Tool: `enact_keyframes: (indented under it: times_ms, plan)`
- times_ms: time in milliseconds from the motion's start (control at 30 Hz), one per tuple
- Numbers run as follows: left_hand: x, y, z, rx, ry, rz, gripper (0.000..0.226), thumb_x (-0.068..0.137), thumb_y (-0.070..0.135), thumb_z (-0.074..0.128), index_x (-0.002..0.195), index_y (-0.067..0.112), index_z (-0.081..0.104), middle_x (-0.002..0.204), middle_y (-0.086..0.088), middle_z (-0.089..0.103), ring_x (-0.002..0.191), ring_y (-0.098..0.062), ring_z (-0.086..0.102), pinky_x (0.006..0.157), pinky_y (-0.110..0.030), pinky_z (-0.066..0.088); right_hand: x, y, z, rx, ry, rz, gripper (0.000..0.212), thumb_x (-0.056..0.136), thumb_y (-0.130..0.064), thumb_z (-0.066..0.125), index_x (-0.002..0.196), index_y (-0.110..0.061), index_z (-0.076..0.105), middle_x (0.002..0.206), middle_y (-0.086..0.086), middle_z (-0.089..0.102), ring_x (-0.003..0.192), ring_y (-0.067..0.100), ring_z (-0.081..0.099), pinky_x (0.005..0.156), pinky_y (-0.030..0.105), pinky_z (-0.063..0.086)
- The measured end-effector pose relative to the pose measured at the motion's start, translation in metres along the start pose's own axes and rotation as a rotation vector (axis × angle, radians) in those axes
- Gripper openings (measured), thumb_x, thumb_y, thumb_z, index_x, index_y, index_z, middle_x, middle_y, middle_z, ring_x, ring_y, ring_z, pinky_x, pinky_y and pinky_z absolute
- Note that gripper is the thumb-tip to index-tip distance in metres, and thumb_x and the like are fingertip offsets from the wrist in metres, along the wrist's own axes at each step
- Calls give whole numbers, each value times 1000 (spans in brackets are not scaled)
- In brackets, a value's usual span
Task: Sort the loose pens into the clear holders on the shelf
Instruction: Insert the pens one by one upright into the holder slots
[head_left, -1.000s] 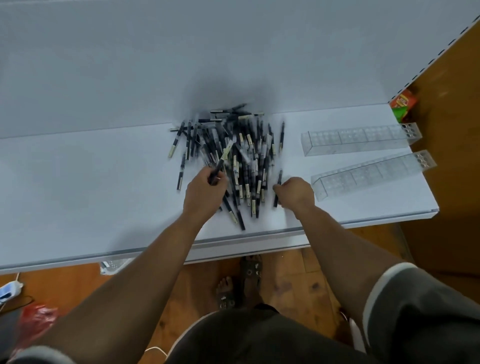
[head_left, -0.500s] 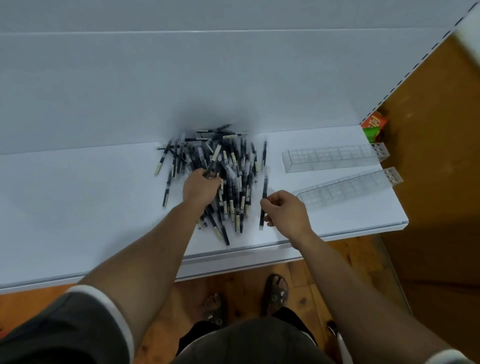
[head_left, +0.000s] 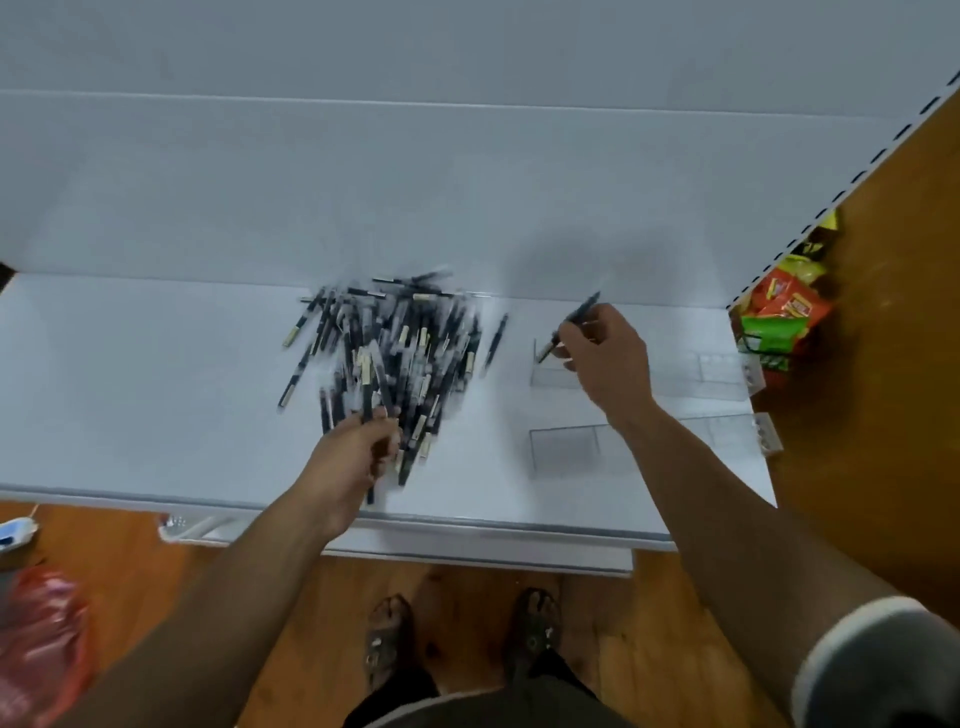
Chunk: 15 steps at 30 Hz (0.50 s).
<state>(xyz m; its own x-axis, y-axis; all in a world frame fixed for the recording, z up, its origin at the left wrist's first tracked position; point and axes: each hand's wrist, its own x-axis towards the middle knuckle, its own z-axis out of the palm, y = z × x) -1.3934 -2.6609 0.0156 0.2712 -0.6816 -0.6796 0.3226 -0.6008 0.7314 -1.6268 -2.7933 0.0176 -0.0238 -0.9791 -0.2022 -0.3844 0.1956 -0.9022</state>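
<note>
A heap of several dark pens (head_left: 400, 343) lies in the middle of the white shelf (head_left: 156, 405). My left hand (head_left: 353, 457) sits at the heap's near edge and grips a dark pen (head_left: 370, 395) that sticks up from the fist. My right hand (head_left: 608, 358) holds one pen (head_left: 576, 317) slanted over the left end of the far clear holder (head_left: 691, 374). The near clear holder (head_left: 571, 447) lies in front of it, partly crossed by my right forearm. The frame is blurred by motion.
Red and green snack packets (head_left: 779, 317) sit past the shelf's right end by the brown wall. A single pen (head_left: 496, 338) lies apart, right of the heap. Below the shelf edge are a wooden floor, my feet (head_left: 457, 634) and a red bag (head_left: 41, 634).
My right hand has lifted a pen from beside the heap and carried it right, over the far holder. My left hand stays at the heap, now gripping a pen upright.
</note>
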Motion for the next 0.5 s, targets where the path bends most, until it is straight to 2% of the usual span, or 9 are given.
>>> enact_keyframes:
  times_ms: [133, 233, 300, 367, 500]
  plan:
    - [-3, -3, 36, -14, 14, 98, 4, 96, 12, 52, 95, 12, 56, 65, 1, 55, 63, -13, 45, 58, -25, 31, 30, 1, -11, -48, -6, -43, 17, 91, -22, 59, 98, -8, 65, 93, 7, 71, 92, 26, 67, 86, 49, 54]
    - [2, -6, 63, 30, 1, 148, 10, 96, 10, 52, 90, 14, 59, 76, -1, 60, 67, -13, 48, 61, -27, 33, 47, 9, -14, -114, -41, -60, 20, 92, -21, 58, 102, -5, 63, 95, 12, 71, 91, 28, 67, 85, 47, 53]
    - [6, -9, 75, 10, -3, 161, 12, 96, 8, 51, 94, 16, 60, 80, 0, 65, 68, -11, 53, 62, -26, 35, 57, 15, -13, -208, -72, -75, 18, 92, -24, 58, 101, -10, 64, 94, 6, 72, 89, 23, 67, 82, 38, 53]
    - [10, -14, 85, -29, -28, 165, 14, 96, 8, 49, 98, 17, 59, 76, 3, 65, 68, -11, 55, 62, -26, 34, 65, 21, -10, -291, -102, -91, 14, 91, -25, 58, 98, -14, 64, 92, 0, 72, 86, 19, 65, 75, 31, 49]
    - [17, -23, 91, -60, -52, 160, 15, 96, 6, 48, 98, 17, 60, 70, 5, 65, 65, -9, 55, 60, -24, 35, 67, 34, -3, -414, -157, -155, 3, 89, -24, 59, 91, -26, 61, 90, -9, 70, 83, 12, 62, 72, 25, 44]
